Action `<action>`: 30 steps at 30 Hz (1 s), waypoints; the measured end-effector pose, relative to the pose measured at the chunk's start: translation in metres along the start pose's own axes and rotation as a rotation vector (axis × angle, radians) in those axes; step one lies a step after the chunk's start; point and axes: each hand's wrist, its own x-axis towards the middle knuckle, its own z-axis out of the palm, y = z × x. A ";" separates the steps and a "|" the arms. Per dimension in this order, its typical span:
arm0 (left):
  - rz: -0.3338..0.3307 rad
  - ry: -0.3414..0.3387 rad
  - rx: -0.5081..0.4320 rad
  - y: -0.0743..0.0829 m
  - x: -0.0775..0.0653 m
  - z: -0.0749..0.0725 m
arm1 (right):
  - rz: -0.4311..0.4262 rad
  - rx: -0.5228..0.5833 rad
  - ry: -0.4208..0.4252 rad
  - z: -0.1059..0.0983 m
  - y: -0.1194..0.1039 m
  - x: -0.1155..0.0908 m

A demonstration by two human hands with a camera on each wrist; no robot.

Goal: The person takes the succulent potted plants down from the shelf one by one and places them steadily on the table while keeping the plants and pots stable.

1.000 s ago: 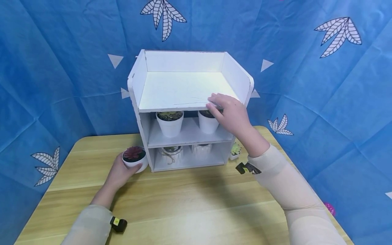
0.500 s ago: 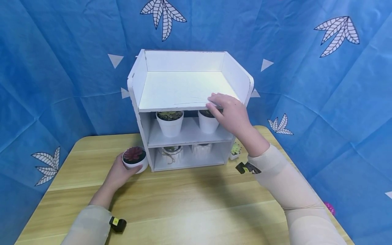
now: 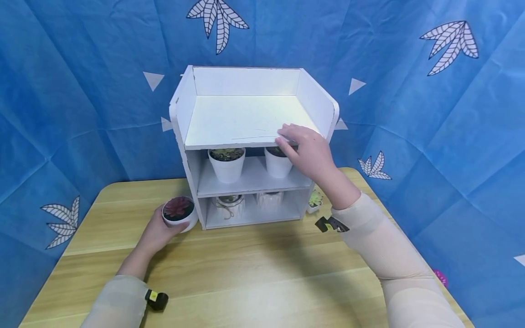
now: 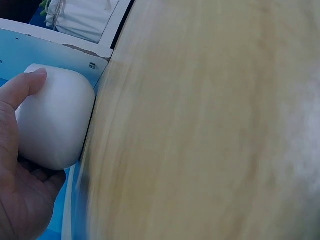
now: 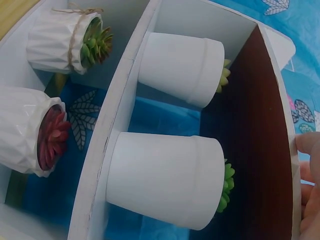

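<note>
The red-succulent pot (image 3: pixel 179 214) has tipped slightly in the grasp of the left hand (image 3: pixel 157 233); I'd say it's being adjusted. Just right of that hand stands the white shelf (image 3: pixel 246 116), the right hand (image 3: pixel 310 151) resting there, fingers relaxed.

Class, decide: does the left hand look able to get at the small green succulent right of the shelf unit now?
Probably not: the left hand grips the round white pot, and the shelf unit separates it from the small green succulent.
</note>
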 end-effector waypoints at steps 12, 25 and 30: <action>0.024 -0.032 0.003 -0.001 0.000 -0.002 | -0.002 -0.006 0.002 0.000 -0.001 0.000; -0.012 -0.074 -0.024 0.001 0.001 -0.005 | -0.007 -0.006 0.008 -0.001 -0.002 -0.001; -0.015 -0.085 -0.034 0.002 0.001 -0.007 | -0.004 -0.005 0.008 -0.001 -0.003 -0.002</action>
